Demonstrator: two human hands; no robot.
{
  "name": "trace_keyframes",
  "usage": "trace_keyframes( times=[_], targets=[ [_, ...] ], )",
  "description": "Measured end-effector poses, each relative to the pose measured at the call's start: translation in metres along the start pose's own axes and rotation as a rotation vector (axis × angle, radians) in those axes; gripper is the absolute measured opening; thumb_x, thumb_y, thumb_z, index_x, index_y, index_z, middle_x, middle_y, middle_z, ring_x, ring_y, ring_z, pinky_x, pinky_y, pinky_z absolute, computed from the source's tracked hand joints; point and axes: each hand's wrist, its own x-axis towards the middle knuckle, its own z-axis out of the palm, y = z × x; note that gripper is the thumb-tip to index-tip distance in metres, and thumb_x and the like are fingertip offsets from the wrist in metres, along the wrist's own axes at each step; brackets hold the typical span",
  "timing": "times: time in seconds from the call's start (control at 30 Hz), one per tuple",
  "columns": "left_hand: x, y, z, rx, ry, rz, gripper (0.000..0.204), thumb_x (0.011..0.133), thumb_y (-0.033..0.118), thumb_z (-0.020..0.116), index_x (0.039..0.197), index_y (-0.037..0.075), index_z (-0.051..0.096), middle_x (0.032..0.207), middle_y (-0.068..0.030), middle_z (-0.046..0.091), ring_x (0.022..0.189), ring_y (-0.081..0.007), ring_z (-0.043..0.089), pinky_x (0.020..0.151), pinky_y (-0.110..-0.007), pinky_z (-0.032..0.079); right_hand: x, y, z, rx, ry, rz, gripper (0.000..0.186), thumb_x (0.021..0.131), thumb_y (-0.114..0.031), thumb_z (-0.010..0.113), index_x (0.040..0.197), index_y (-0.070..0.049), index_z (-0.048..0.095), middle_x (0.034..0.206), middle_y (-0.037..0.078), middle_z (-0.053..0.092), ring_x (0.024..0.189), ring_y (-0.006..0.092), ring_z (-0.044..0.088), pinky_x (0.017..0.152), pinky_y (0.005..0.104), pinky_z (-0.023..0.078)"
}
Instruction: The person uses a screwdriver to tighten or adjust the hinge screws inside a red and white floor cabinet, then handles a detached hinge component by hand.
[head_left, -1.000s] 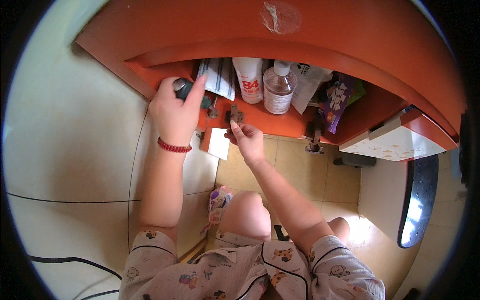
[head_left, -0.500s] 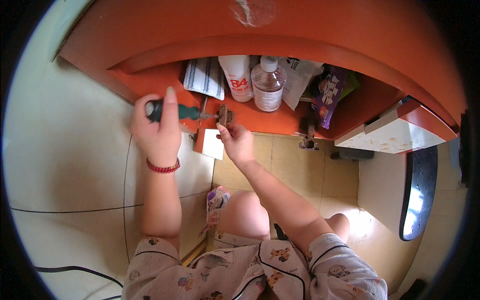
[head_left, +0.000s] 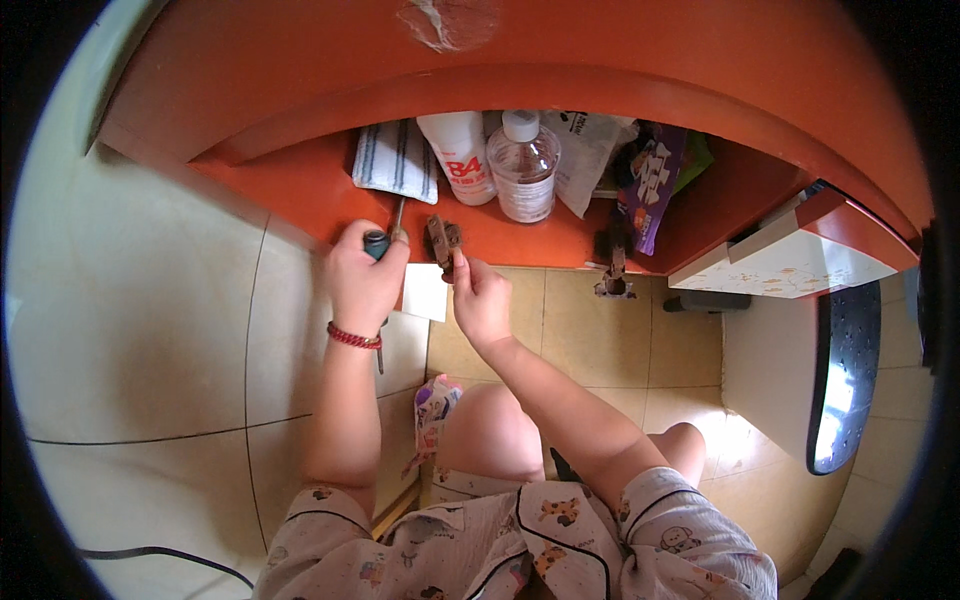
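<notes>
My left hand [head_left: 368, 272] is closed round a screwdriver [head_left: 376, 243] with a dark green handle. Its thin shaft sticks out below, beside my wrist. My left fingertips are at a slim metal rod [head_left: 399, 213] on the cabinet's shelf; I cannot tell whether they grip it. Just right of it, my right hand [head_left: 482, 300] pinches the lower end of a rusty brown hinge [head_left: 440, 240] at the shelf's front edge. The screwdriver is apart from the hinge.
On the orange shelf [head_left: 330, 205] stand a striped cloth [head_left: 397, 160], a white bottle [head_left: 462, 165], a clear bottle [head_left: 524, 175], a plastic bag [head_left: 588, 165] and a purple packet [head_left: 652, 195]. Another rusty hinge [head_left: 615, 270] juts out right. A white drawer front [head_left: 800, 262] is beyond.
The left hand has moved right and nearer the shelf rod. The screwdriver has swung from pointing at the hinge to pointing back toward me. The hinge has tilted in my right hand.
</notes>
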Motion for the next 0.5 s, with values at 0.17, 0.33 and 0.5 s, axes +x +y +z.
trace_keyframes(
  times=[0.17, 0.33, 0.5],
  targets=[
    [0.001, -0.011, 0.039, 0.169, -0.129, -0.068, 0.045, 0.062, 0.041, 0.069, 0.061, -0.002, 0.053, 0.055, -0.0142, 0.055, 0.051, -0.0256, 0.055, 0.051, -0.034, 0.043, 0.000, 0.010, -0.003, -0.051, 0.074, -0.200, 0.020, 0.082, -0.014, 0.049, 0.074, 0.002, 0.057, 0.065, 0.017, 0.057, 0.056, 0.0289, 0.056, 0.052, 0.0348, 0.044],
    [-0.006, -0.015, 0.054, 0.177, -0.203, -0.086, 0.032, 0.063, 0.029, 0.066, 0.068, -0.002, 0.057, 0.067, -0.0187, 0.059, 0.066, -0.0332, 0.058, 0.062, -0.038, 0.045, -0.010, 0.014, -0.014, -0.024, 0.149, -0.262, 0.016, 0.080, -0.012, 0.051, 0.071, 0.000, 0.056, 0.060, 0.016, 0.054, 0.054, 0.0313, 0.053, 0.051, 0.0370, 0.042],
    [-0.010, -0.037, 0.047, 0.028, -0.208, -0.096, 0.024, 0.063, 0.019, 0.067, 0.071, -0.001, 0.057, 0.062, -0.0140, 0.058, 0.057, -0.0251, 0.058, 0.056, -0.033, 0.045, -0.019, 0.030, -0.037, 0.081, 0.029, -0.099, 0.027, 0.080, -0.015, 0.056, 0.059, 0.002, 0.057, 0.054, 0.011, 0.055, 0.046, 0.0185, 0.052, 0.045, 0.0279, 0.041]
  ],
)
